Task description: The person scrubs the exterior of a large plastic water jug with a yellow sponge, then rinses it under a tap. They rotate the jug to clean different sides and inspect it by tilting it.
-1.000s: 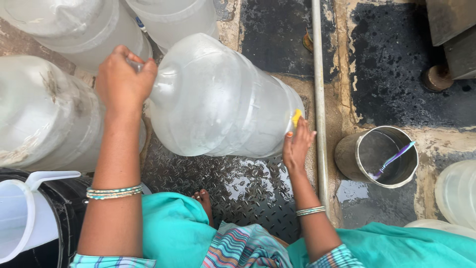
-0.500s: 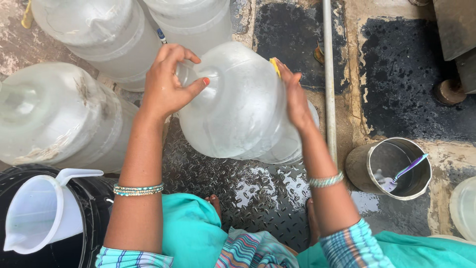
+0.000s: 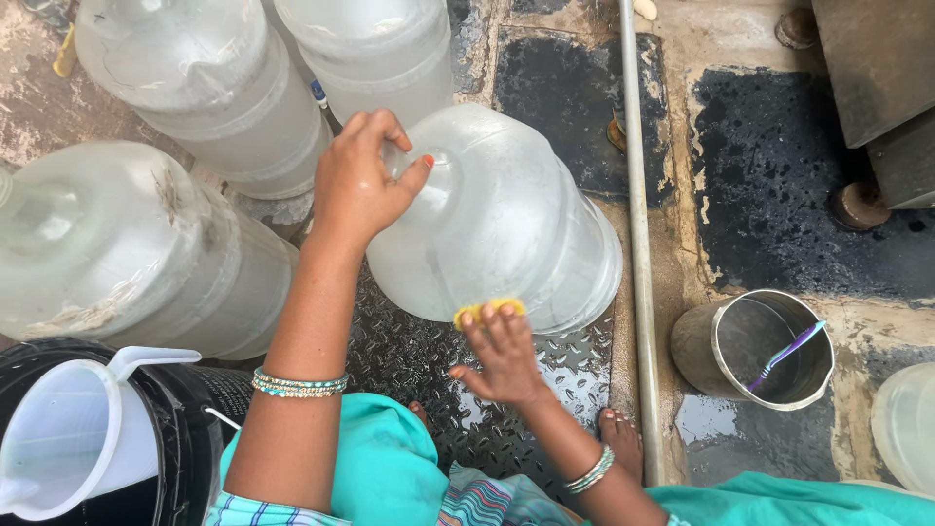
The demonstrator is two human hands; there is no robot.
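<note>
Tilting over the wet metal tread plate (image 3: pixel 409 351), the clear water jug (image 3: pixel 506 224) is resting at your feet, between the other big jugs (image 3: pixel 195 88) and the upright pipe (image 3: pixel 638 244). Your left hand (image 3: pixel 360 185) is gripping its neck, fingers curled around it. Your right hand (image 3: pixel 502 356) is pressing a yellow sponge (image 3: pixel 487 310) against its lower side, fingers together. A steel pot (image 3: pixel 760 346) is standing just beyond the pipe.

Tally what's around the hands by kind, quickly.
Big clear jugs: 4, one held by the left hand, three standing
Yellow sponge under the right hand: 1
Steel pot: 1
White pitcher: 1
Total: 7
</note>
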